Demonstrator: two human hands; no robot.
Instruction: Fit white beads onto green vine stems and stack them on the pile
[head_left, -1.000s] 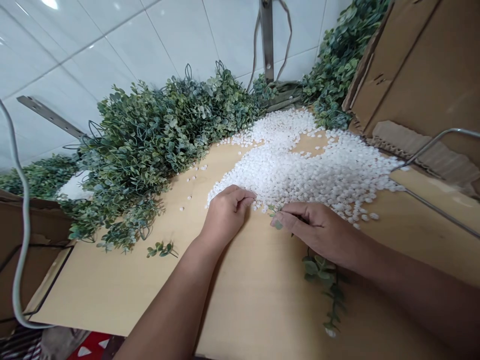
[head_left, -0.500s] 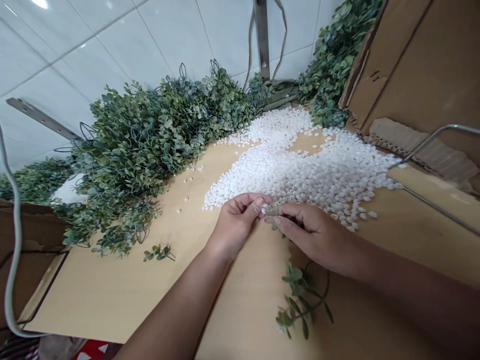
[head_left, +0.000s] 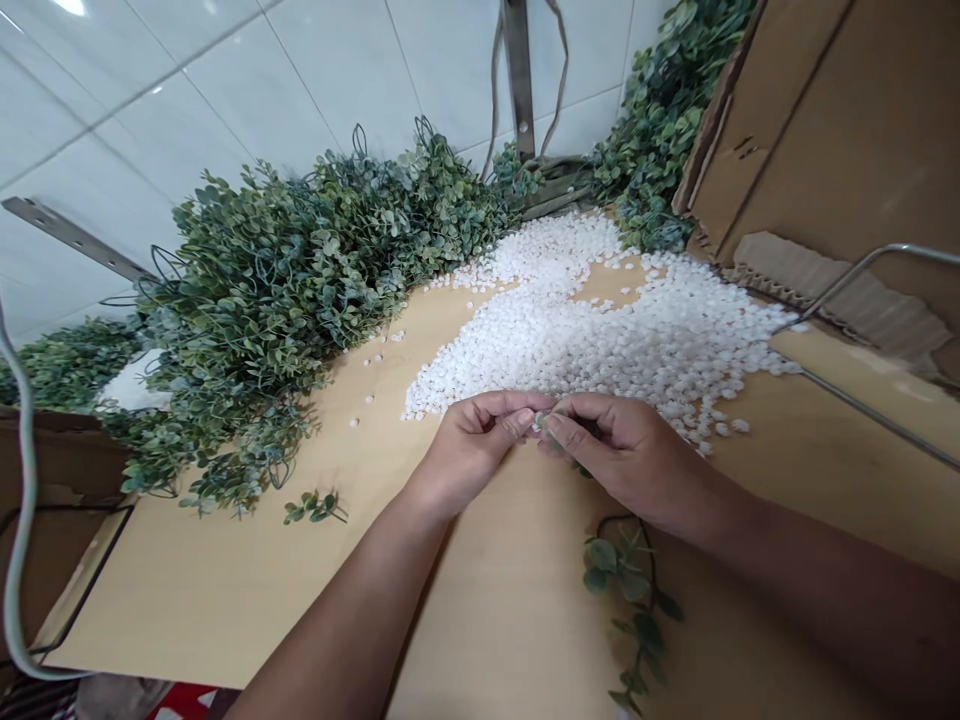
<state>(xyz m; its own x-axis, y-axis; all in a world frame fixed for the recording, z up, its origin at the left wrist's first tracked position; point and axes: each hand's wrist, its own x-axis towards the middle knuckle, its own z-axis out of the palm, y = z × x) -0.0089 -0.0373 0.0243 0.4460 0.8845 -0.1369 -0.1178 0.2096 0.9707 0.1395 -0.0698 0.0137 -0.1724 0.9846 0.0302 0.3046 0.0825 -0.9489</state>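
My left hand (head_left: 469, 445) is closed in a pinch, with a bit of a small white plastic piece (head_left: 537, 424) showing at its fingertips. Against it, the fingers of my right hand (head_left: 622, 445) pinch the leafy tip of an artificial greenery sprig. The rest of this sprig (head_left: 634, 575) hangs below my right hand on a dark curved stem. Both sets of fingertips meet, and the exact contact between leaf and white piece is partly hidden. Just beyond my hands spreads a heap of small white pieces (head_left: 540, 335).
Bushy artificial greenery (head_left: 300, 280) is piled along the tiled wall, left of the heap. A short loose sprig (head_left: 315, 507) lies on the tabletop (head_left: 195, 600). At right stand a cardboard box (head_left: 847, 150) and a bent metal rod (head_left: 862, 270). A pale cable (head_left: 26, 500) hangs at left.
My right hand has shifted slightly left, bringing its fingertips closer to the left hand's. The hanging sprig has swung right and lower. Less of the white piece and leaf shows now.
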